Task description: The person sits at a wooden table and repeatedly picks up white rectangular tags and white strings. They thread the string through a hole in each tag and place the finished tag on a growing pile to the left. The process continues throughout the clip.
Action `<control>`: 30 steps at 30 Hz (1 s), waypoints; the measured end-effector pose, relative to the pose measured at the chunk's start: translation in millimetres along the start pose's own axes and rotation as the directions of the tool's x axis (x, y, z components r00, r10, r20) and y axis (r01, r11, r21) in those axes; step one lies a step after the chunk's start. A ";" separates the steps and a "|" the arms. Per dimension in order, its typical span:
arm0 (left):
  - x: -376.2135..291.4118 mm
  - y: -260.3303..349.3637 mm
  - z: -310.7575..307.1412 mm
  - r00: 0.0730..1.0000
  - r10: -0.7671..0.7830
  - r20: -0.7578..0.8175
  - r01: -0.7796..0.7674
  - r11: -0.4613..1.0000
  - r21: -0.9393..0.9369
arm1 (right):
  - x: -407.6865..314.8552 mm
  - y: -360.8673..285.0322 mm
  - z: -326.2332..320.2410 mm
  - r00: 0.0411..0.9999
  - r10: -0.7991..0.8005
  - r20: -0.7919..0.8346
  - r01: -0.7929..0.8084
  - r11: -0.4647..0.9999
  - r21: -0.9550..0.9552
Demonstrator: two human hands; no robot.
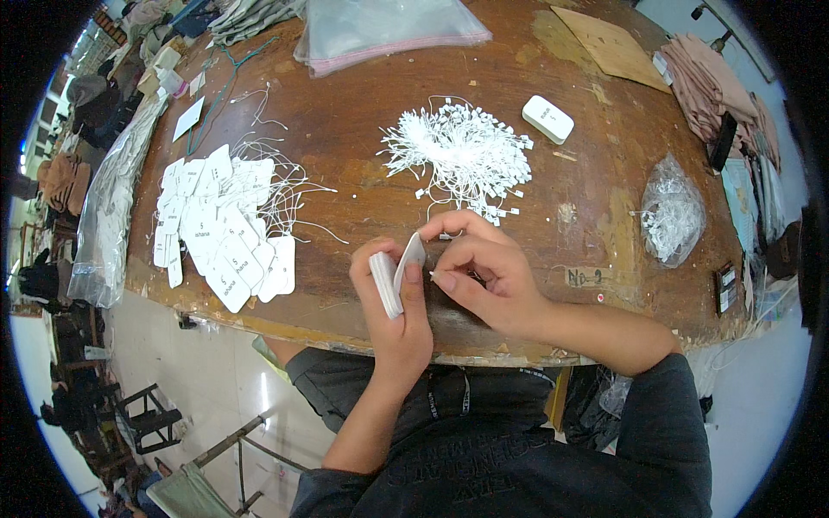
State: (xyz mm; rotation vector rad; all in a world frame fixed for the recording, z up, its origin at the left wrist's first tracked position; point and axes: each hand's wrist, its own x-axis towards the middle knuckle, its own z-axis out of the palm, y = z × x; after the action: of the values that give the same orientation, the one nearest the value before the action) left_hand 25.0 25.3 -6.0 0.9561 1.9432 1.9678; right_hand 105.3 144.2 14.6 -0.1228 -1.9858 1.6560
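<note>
My left hand (pixel 395 311) holds a stack of white card hang tags (pixel 386 285) upright at the table's near edge, with one tag (pixel 410 256) bent apart from the rest by the thumb. My right hand (pixel 489 275) is just right of it, its index fingertip at the top of that tag. A small white tip shows between its thumb and fingers, too little to name surely. Beyond the hands lies a heap of white tag strings (pixel 463 152). To the left is a pile of printed white hang tags (pixel 210 226), some with strings attached.
A neat block of tags (pixel 548 120) lies beyond the string heap. Clear plastic bags (pixel 395 29) lie at the far edge, a knotted bag (pixel 672 213) at the right. Folded pink garments (pixel 712 84) are at the far right, wrapped garments (pixel 116 201) at the left.
</note>
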 end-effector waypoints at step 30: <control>4.9 9.3 -2.7 0.993 -0.117 0.019 0.118 0.983 -0.143 | 1.0 -4.4 0.5 0.996 -0.082 -0.042 0.066 0.952 -0.299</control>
State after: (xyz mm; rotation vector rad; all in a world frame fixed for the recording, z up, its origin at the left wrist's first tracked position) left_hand 22.3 24.9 4.5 0.7949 1.7804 1.9999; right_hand 105.4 143.1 19.0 -0.1984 -2.1596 1.2848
